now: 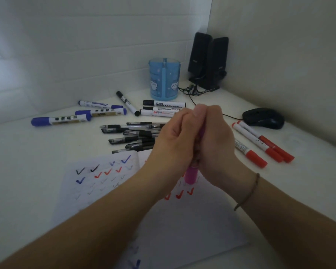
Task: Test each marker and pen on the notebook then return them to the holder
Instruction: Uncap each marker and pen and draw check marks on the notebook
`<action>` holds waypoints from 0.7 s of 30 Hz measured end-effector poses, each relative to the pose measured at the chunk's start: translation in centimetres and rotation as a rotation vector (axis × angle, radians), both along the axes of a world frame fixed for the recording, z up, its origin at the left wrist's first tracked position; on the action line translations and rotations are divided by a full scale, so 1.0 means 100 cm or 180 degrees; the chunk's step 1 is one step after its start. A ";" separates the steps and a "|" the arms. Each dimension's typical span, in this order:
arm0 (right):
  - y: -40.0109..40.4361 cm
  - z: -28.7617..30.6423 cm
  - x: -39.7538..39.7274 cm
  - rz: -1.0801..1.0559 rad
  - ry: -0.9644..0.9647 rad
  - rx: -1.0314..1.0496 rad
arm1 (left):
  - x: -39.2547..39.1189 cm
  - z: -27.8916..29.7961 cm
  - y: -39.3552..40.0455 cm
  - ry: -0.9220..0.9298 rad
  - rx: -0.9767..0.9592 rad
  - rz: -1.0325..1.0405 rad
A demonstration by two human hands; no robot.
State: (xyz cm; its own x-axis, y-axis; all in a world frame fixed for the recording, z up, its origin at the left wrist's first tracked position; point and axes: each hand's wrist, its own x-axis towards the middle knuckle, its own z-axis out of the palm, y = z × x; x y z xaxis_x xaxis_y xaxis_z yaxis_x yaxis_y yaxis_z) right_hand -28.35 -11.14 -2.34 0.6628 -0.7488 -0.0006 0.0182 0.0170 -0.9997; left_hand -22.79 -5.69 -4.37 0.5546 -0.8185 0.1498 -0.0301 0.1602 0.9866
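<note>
My left hand [173, 140] and my right hand [213, 144] are pressed together around a pink marker [191, 174], held upright above the open notebook [109, 193]. Its pink end sticks out below the hands; the rest is hidden. The notebook pages carry black, blue and red tick marks. The blue pen holder [164, 79] stands at the back of the table. Blue markers [60, 120] lie at the left, black-capped markers [163, 103] behind my hands, black pens [132, 133] in a pile, and red markers [264, 144] at the right.
Two black speakers [209, 61] stand in the back corner with cables [192, 92] trailing onto the table. A black mouse [263, 118] sits at the right near the red markers. Walls close in the table at the back and right.
</note>
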 end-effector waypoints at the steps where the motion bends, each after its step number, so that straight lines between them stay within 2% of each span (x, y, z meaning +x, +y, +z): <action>1: 0.000 0.000 -0.001 0.0043 -0.0021 0.0030 | 0.000 -0.002 0.000 -0.0034 -0.0013 0.0002; 9: -0.003 -0.012 -0.004 -0.0006 -0.0305 -0.0502 | 0.003 -0.001 0.007 -0.0601 0.0007 -0.0064; 12: -0.006 -0.007 -0.004 -0.0004 -0.0669 -0.0179 | 0.010 -0.008 0.012 -0.0775 0.0050 -0.0380; 15: -0.013 -0.015 -0.015 0.0169 -0.0914 -0.0841 | 0.018 -0.020 0.020 -0.1978 0.0424 -0.0634; 18: -0.032 -0.020 -0.040 -0.0043 -0.0611 -0.1561 | 0.026 -0.021 0.024 -0.2987 0.1140 -0.0415; 21: -0.058 -0.026 -0.084 -0.0394 0.0408 -0.2386 | 0.031 -0.018 0.024 -0.3301 0.1226 -0.0337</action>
State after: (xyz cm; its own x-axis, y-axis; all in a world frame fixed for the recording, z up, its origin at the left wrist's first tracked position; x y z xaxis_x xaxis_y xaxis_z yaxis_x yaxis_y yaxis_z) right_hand -36.78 -16.90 -4.92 0.6032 -0.6480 0.4651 -0.1409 -0.6605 -0.7375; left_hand -19.70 -3.28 -6.19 0.2323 -0.9460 0.2261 -0.8739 -0.1009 0.4756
